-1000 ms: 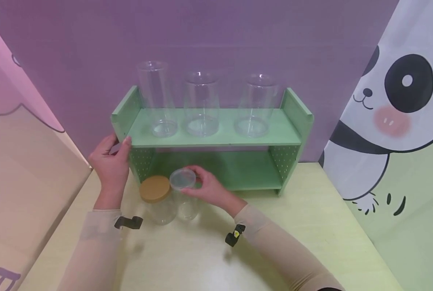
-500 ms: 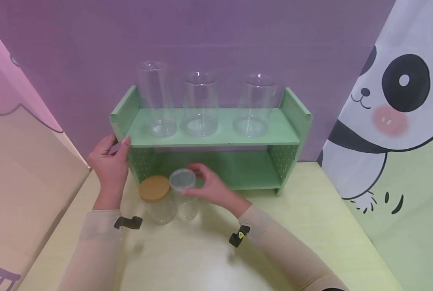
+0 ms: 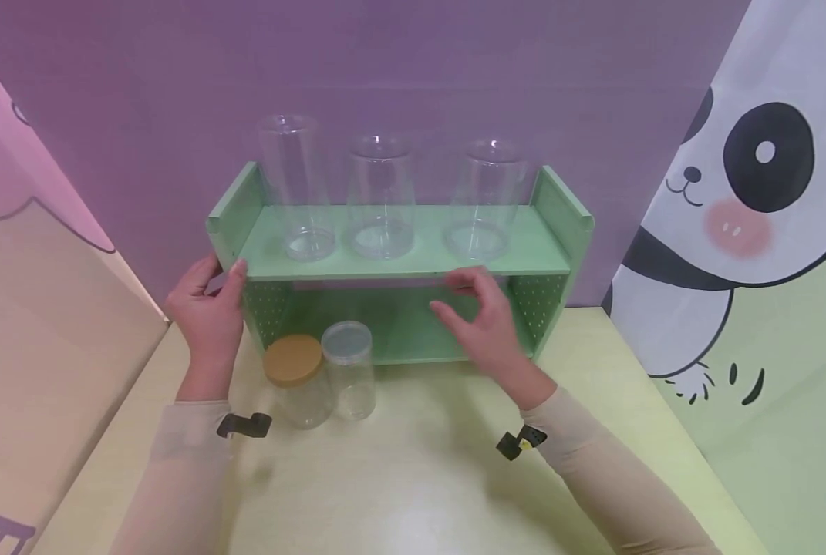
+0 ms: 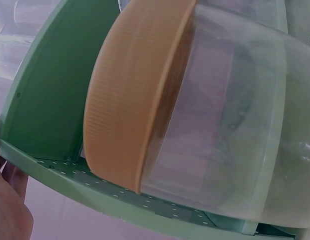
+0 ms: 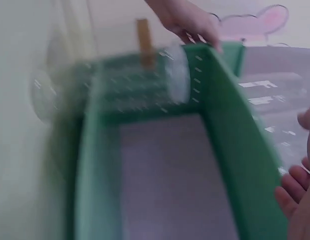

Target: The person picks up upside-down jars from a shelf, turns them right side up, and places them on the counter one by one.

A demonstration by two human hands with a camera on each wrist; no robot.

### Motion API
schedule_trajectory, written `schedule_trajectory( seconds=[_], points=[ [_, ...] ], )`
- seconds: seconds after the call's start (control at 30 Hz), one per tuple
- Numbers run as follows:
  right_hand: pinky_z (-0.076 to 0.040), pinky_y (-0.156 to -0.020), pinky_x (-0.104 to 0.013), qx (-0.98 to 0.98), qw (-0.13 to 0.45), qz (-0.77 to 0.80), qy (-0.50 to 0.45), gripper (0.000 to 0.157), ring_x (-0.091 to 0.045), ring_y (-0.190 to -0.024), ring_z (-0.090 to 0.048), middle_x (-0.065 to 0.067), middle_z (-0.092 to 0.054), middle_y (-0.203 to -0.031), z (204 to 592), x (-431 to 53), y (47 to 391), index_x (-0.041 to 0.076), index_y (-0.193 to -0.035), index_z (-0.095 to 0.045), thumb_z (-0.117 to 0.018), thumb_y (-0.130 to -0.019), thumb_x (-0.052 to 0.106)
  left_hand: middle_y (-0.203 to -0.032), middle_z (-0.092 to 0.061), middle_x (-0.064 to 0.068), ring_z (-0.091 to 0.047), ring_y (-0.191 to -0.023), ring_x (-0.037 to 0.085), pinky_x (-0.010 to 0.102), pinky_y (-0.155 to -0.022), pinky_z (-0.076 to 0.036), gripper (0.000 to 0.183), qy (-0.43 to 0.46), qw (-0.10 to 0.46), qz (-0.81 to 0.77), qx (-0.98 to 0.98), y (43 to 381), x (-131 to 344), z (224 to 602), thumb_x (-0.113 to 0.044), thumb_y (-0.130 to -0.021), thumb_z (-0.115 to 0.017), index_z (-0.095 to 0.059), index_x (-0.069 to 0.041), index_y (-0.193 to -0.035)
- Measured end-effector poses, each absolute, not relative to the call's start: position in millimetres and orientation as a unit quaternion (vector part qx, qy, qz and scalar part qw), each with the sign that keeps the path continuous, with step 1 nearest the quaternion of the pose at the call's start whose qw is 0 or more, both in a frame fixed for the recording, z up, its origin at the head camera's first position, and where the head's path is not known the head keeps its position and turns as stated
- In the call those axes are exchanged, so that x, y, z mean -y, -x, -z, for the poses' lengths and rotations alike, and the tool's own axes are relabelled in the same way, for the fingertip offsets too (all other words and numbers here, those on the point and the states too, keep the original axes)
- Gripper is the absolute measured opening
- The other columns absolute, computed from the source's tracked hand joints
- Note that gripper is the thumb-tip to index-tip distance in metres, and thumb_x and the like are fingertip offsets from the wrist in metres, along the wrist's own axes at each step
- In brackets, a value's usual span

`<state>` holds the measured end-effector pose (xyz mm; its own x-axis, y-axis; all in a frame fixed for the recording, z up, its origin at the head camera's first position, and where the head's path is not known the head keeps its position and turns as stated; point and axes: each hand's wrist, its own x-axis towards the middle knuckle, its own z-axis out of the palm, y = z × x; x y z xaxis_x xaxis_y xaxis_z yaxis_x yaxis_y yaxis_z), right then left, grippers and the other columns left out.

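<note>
At the left end of a green two-tier shelf (image 3: 413, 275), my left hand (image 3: 209, 320) grips the side panel, thumb on its front edge and fingers behind. My right hand (image 3: 487, 327) hovers before the lower tier toward the right, fingers loosely curved around nothing. A clear jar with a brown lid (image 3: 295, 360) stands on the table at the shelf's front left. Right beside it is a slimmer jar with a clear lid (image 3: 347, 343). The brown lid (image 4: 129, 95) fills much of the left wrist view. In the right wrist view, fingers (image 5: 292, 185) show at the right edge.
On the upper tier stand three clear open containers: a tall one (image 3: 295, 177) at left, a wider one (image 3: 382, 193) in the middle and another (image 3: 487, 196) at right. The pale table (image 3: 399, 478) lies in front, with a purple wall (image 3: 413, 69) behind the shelf.
My right hand has let go of the clear-lidded jar and moved right and up, toward the shelf's right side. The jar stays upright beside the brown-lidded one. My left hand keeps its grip.
</note>
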<state>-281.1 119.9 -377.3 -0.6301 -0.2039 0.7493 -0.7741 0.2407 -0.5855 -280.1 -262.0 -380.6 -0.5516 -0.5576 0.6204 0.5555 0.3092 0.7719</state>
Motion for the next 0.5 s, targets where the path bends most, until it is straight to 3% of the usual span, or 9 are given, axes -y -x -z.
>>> schedule_trajectory(
  seconds=[0.1,0.23,0.5],
  points=[
    [-0.059,-0.103,-0.042,0.726,0.326,-0.531,-0.291,0.040,-0.038,-0.115,-0.067,-0.023,-0.067,-0.122,356,-136,284,-0.010,-0.124,-0.065,-0.087,-0.092,-0.003,-0.112,-0.081,0.001,-0.072,-0.103,0.013,0.016,-0.084,-0.063,0.028,0.002,0.474,0.588,0.655,279,262,379,-0.011,-0.097,-0.085,-0.084,-0.015,-0.126],
    [-0.058,-0.105,-0.045,0.739,0.343,-0.532,-0.232,0.051,-0.037,-0.121,-0.061,-0.028,-0.060,-0.129,333,-151,291,-0.010,-0.131,-0.059,-0.090,-0.091,0.001,-0.111,-0.081,0.000,-0.073,-0.103,0.014,0.017,-0.084,-0.063,0.028,0.006,0.474,0.592,0.652,279,262,379,-0.011,-0.097,-0.085,-0.085,-0.016,-0.125],
    [-0.047,-0.120,-0.043,0.814,0.273,-0.492,-0.143,0.110,-0.033,-0.142,-0.048,-0.020,-0.041,-0.155,309,-163,313,0.003,-0.168,-0.028,-0.099,-0.085,0.017,-0.110,-0.081,-0.002,-0.072,-0.103,0.013,0.016,-0.083,-0.063,0.029,-0.002,0.471,0.597,0.649,278,261,378,-0.009,-0.097,-0.085,-0.084,-0.015,-0.125]
  ],
)
